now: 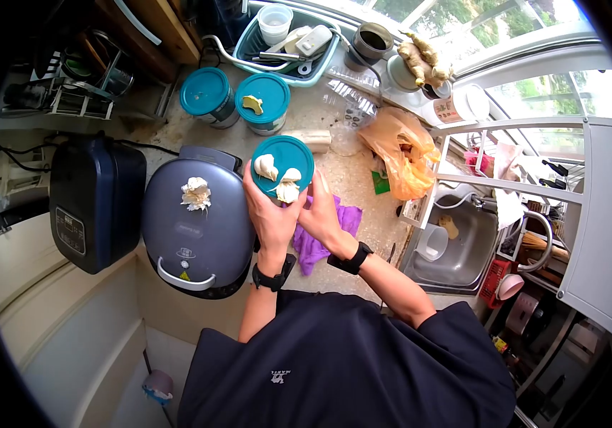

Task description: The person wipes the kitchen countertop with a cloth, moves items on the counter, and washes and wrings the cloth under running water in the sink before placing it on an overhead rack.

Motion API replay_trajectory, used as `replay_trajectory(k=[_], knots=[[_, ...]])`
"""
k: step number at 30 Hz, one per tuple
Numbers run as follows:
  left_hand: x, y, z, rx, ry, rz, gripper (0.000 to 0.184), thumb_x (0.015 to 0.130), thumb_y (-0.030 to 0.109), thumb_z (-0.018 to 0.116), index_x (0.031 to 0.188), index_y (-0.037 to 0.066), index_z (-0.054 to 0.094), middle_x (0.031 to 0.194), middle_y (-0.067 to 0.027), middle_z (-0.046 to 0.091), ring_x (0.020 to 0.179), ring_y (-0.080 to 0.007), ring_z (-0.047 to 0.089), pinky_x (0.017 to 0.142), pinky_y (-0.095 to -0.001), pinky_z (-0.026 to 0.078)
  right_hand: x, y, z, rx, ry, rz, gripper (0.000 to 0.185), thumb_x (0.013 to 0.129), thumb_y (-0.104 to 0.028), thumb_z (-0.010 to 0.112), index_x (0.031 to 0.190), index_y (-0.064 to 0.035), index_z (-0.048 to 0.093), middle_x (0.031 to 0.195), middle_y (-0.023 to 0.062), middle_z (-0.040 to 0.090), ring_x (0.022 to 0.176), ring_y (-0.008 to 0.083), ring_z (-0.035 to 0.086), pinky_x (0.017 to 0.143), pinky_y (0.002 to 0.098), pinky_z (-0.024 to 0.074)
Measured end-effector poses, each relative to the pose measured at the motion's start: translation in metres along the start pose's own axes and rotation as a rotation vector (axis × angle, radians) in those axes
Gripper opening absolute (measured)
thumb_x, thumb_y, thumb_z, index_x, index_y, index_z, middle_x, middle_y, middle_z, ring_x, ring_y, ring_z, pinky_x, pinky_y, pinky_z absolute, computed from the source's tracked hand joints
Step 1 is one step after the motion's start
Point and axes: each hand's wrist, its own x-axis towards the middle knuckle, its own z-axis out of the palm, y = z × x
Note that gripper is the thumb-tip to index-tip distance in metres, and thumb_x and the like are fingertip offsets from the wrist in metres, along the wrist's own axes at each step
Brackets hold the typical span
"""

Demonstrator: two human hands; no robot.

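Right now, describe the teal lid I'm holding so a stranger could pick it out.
Find the big rounded cooker with the white handle. Just right of it, both hands hold a round teal lid. White garlic pieces lie on it, unlike the two teal lids farther back.

The speckled countertop [352,178] carries two teal-lidded tubs [266,97], a basin [304,77] and a purple cloth [310,250].

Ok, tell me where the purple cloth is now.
In the head view, the purple cloth lies on the counter near centre, partly hidden by the right hand, between the rounded appliance at left and the sink at right.
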Motion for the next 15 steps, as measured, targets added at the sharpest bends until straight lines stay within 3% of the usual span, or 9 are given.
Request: replay_trajectory(k=[6,7,10,12,13,15], knots=[[0.009,0.007,-0.002,0.013,-0.028,0.036,0.108,0.065,0.022,0.096,0.149,0.000,0.032,0.138,-0.0277,0.051,0.127,-0.0452,0.052,0.106,-0.0516,0.043,-0.013,0.006,-0.008,0.030,-0.063,0.063,0.083,0.086,0.002,0.068,0.158,0.0005,0.027,0.144,0.0242,0.047,0.116,0.0333,0.064,0.093,0.0374,0.0559],[0.011,0.004,-0.001,0.031,-0.048,0.050,0.107,0.064,0.022,0.097,0.148,0.001,0.032,0.136,-0.0272,0.052,0.124,-0.0445,0.054,0.105,-0.0508,0.044,-0.014,0.006,-0.007,0.021,-0.006,0.046,0.075,0.083,0.000,0.074,0.149,-0.0013,0.038,0.127,0.0191,0.056,0.096,0.0264,0.068,0.084,0.0352,0.0565],[0.012,0.007,0.003,0.021,-0.062,0.022,0.106,0.065,0.024,0.097,0.146,0.000,0.033,0.135,-0.0266,0.052,0.122,-0.0436,0.056,0.103,-0.0502,0.045,-0.018,0.003,-0.012,0.071,-0.008,0.051,0.082,0.081,-0.001,0.075,0.152,-0.0016,0.035,0.125,0.0192,0.056,0.094,0.0251,0.069,0.083,0.0355,0.0571],[0.009,0.015,0.002,0.013,-0.065,0.008,0.106,0.064,0.027,0.097,0.145,0.000,0.034,0.133,-0.0262,0.054,0.121,-0.0435,0.057,0.101,-0.0497,0.047,-0.022,0.000,-0.021,0.030,-0.083,0.114,0.091,0.085,0.002,0.071,0.161,-0.0012,0.020,0.131,0.0215,0.052,0.095,0.0257,0.069,0.085,0.0363,0.0580],[0.008,0.018,0.000,0.011,-0.061,0.009,0.106,0.064,0.027,0.097,0.144,0.000,0.034,0.132,-0.0265,0.054,0.121,-0.0435,0.057,0.101,-0.0497,0.047,-0.023,-0.003,-0.025,-0.032,-0.057,0.044,0.092,0.084,0.001,0.072,0.160,-0.0005,0.021,0.123,0.0202,0.054,0.091,0.0244,0.069,0.082,0.0359,0.0579],[0.008,0.027,-0.004,0.008,-0.051,0.036,0.107,0.063,0.028,0.098,0.144,-0.001,0.034,0.130,-0.0273,0.055,0.119,-0.0434,0.058,0.099,-0.0496,0.048,-0.027,-0.008,-0.035,-0.091,-0.053,-0.017,0.091,0.083,0.000,0.074,0.159,0.0009,0.024,0.127,0.0219,0.054,0.092,0.0251,0.069,0.084,0.0365,0.0576]])
